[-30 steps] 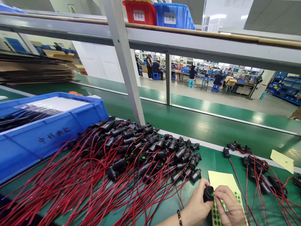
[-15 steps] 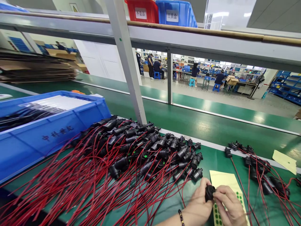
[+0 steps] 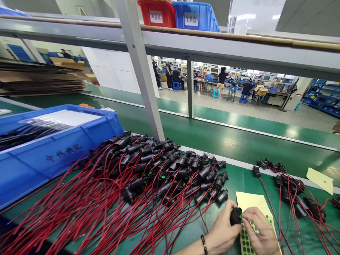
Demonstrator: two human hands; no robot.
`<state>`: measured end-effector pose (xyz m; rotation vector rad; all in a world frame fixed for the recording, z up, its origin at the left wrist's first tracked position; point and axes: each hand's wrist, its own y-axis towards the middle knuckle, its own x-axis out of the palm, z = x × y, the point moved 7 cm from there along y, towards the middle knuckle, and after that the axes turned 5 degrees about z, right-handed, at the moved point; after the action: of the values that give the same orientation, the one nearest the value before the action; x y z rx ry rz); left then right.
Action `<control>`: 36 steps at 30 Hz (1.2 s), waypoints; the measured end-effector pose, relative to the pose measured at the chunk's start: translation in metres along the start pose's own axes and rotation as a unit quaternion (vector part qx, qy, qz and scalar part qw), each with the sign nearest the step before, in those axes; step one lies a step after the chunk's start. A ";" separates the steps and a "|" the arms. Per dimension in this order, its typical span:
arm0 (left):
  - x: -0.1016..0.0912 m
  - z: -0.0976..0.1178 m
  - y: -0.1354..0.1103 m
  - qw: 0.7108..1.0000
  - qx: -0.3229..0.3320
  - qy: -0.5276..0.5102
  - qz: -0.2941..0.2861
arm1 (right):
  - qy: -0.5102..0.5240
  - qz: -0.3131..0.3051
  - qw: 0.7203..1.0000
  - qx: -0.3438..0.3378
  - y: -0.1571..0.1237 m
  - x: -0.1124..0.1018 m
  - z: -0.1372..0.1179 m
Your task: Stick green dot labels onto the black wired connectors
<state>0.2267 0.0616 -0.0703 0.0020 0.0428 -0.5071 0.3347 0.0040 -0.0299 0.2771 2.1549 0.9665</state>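
Observation:
My left hand [image 3: 222,231] is closed round a small black connector [image 3: 235,216] with a red wire, held over the green mat near the bottom edge. My right hand [image 3: 261,232] pinches at the connector's face, where a green dot shows. Under both hands lies a pale yellow sheet [image 3: 252,203] carrying rows of green dot stickers [image 3: 245,244]. A beaded bracelet sits on my left wrist.
A large heap of black connectors with red wires [image 3: 148,177] covers the mat at left. A smaller pile [image 3: 292,193] lies at right. A blue bin [image 3: 61,148] stands far left, a grey post [image 3: 143,81] behind the heap. A yellow paper [image 3: 320,180] lies far right. People work in the background.
The view shifted slightly; my hands stay together on the connector, with the fingers of the right hand pressing at its face.

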 end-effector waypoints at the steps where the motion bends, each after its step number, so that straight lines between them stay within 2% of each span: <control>1: -0.001 0.003 0.000 1.000 0.005 0.002 0.001 | -0.005 0.005 1.000 0.013 0.000 0.000 0.002; 3: -0.010 0.013 0.001 0.999 0.025 0.039 0.019 | -0.010 0.018 0.999 0.029 0.000 -0.002 0.002; 5: -0.026 0.027 0.003 0.989 0.068 0.109 0.069 | -0.009 0.037 0.998 0.045 0.001 -0.005 0.001; 8: -0.056 0.045 0.004 0.949 0.144 0.212 0.184 | -0.007 0.052 0.996 0.071 0.003 -0.007 0.002; 11: -0.075 0.044 0.009 0.900 0.189 0.287 0.266 | -0.010 0.055 0.997 0.052 0.005 -0.007 0.002; 16: -0.077 0.031 0.019 0.850 0.221 0.363 0.311 | -0.025 0.049 0.998 0.017 0.005 -0.007 0.005; 20: -0.070 0.042 0.012 0.835 0.266 0.367 0.314 | -0.033 0.058 0.997 0.046 0.003 -0.008 0.012; 22: -0.062 0.051 0.001 0.840 0.309 0.339 0.290 | -0.038 0.068 0.994 0.075 0.001 -0.009 0.017; 23: -0.056 0.055 -0.004 0.849 0.333 0.319 0.258 | -0.043 0.073 0.992 0.094 0.000 -0.009 0.021; 25: -0.038 0.055 -0.012 0.876 0.363 0.280 0.150 | -0.056 0.085 0.986 0.134 -0.002 -0.013 0.030; 27: -0.013 0.045 -0.017 0.895 0.361 0.262 0.004 | -0.071 0.099 0.980 0.156 -0.004 -0.019 0.037; 29: 0.009 0.030 -0.020 0.890 0.347 0.272 -0.114 | -0.081 0.108 0.977 0.163 -0.004 -0.027 0.042; 30: 0.017 0.022 -0.020 0.884 0.340 0.283 -0.150 | -0.082 0.100 0.979 0.159 -0.003 -0.030 0.044; 33: 0.030 -0.002 -0.013 0.882 0.313 0.302 -0.184 | -0.114 0.005 0.983 0.147 0.010 -0.029 0.054; 36: 0.031 -0.021 -0.006 0.915 0.264 0.245 -0.180 | -0.198 -0.095 0.959 0.177 0.031 -0.025 0.080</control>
<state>0.2506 0.0418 -0.0926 0.6648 0.4037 -0.8674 0.4058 0.0577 -0.0291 0.3904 1.9246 0.3707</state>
